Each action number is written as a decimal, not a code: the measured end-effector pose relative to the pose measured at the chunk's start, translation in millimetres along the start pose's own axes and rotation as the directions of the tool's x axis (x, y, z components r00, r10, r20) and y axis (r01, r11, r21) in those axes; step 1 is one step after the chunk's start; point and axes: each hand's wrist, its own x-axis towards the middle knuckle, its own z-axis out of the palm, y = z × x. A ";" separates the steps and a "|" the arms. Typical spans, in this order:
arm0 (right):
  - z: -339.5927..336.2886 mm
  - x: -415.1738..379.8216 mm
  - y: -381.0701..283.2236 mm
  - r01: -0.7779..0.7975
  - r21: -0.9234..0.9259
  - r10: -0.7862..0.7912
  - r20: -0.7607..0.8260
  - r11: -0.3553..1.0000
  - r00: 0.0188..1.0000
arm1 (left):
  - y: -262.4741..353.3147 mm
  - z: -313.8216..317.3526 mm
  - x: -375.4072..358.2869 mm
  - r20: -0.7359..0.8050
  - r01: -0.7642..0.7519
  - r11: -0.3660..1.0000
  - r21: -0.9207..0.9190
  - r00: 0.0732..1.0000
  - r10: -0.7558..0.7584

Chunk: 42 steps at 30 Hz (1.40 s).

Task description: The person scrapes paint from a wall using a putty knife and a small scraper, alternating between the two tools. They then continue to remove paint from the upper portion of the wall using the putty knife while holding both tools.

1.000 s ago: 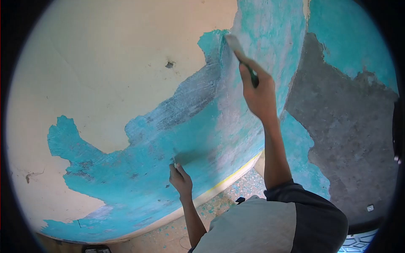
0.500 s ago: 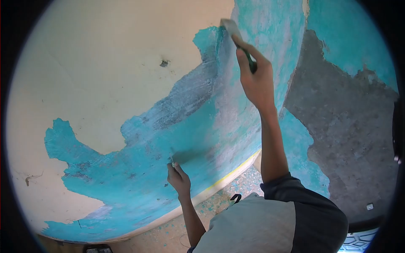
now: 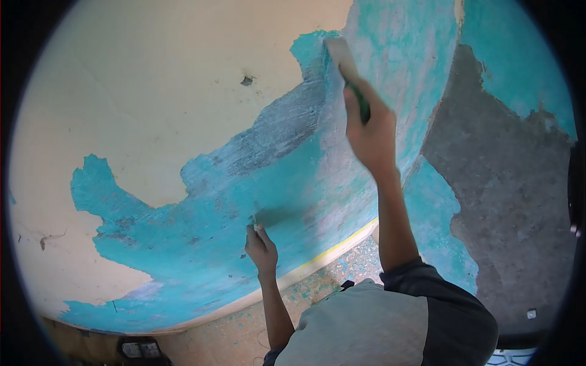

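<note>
My right hand (image 3: pixel 375 137) is closed round the green handle of a scraper (image 3: pixel 342 56). Its flat, slightly blurred blade meets the wall at the upper right end of a scraped grey-blue patch (image 3: pixel 287 116). Cream paint (image 3: pixel 177 104) borders this patch on the left, with turquoise paint (image 3: pixel 213 229) below. Lower down, my left hand (image 3: pixel 261 253) is held close to the turquoise surface, fingers pinched on a small pale object (image 3: pixel 256 227) with a thin tip. What kind of object it is cannot be made out. A shadow falls on the wall beside it.
Paint flakes (image 3: pixel 357 268) litter the floor along the wall's pale base (image 3: pixel 323 259). Right of the corner, another wall carries a large bare grey area (image 3: pixel 513 183). A small hole (image 3: pixel 246 80) marks the cream paint. A dark object (image 3: pixel 140 349) sits at the bottom left.
The scraper in my right hand has moved a short way down along the wall. My left hand keeps its pinch with little movement. The whole view has shifted slightly.
</note>
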 end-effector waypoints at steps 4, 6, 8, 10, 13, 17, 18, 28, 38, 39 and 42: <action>18.3 -56.5 15.1 0.120 0.038 -0.122 0.036 0.992 0.992 | -2.1 0.3 0.3 0.001 -0.028 1.000 -0.001 1.000 0.028; 22.4 -64.8 24.0 0.157 0.045 -0.158 0.021 0.987 0.987 | -5.7 -2.4 -1.8 0.039 -0.007 1.000 0.020 0.999 0.006; 18.5 -58.7 14.8 0.139 -0.033 -0.137 0.041 0.990 0.990 | -8.9 -2.5 -1.9 0.076 0.002 0.999 0.040 0.997 -0.005; 14.5 -44.6 4.5 0.155 -0.040 -0.152 0.061 0.987 0.986 | -7.6 -3.7 -0.9 0.074 0.002 0.999 0.043 0.997 -0.005; 10.7 -32.1 -4.0 0.172 -0.053 -0.168 0.073 0.984 0.983 | -7.6 -0.1 -2.7 0.048 -0.009 0.999 0.048 0.999 0.006; 11.7 -51.9 6.1 0.180 -0.088 -0.174 0.078 0.980 0.982 | -4.4 -0.8 -0.1 0.013 -0.041 0.999 0.020 0.999 0.041; 13.4 -59.8 10.1 0.181 -0.079 -0.177 0.060 0.980 0.982 | -4.3 0.0 0.3 0.011 -0.045 0.999 0.018 0.999 0.045; 6.4 -61.3 7.5 0.098 -0.099 -0.083 0.143 0.990 0.986 | -4.5 -1.3 -1.8 0.026 -0.053 0.999 0.010 0.998 0.053; 10.7 -48.4 0.3 0.136 -0.130 -0.122 0.111 0.982 0.986 | -8.0 -5.7 -1.6 0.100 0.013 1.000 0.026 0.995 -0.016; 12.8 -50.9 5.2 0.164 -0.129 -0.152 0.098 0.978 0.984 | -8.9 -6.2 -1.7 0.097 0.011 1.000 0.027 0.995 -0.013; 9.9 -70.1 8.6 0.093 -0.214 -0.056 0.172 0.972 0.984 | -10.5 -4.6 -1.2 0.087 -0.028 0.999 0.016 0.996 0.027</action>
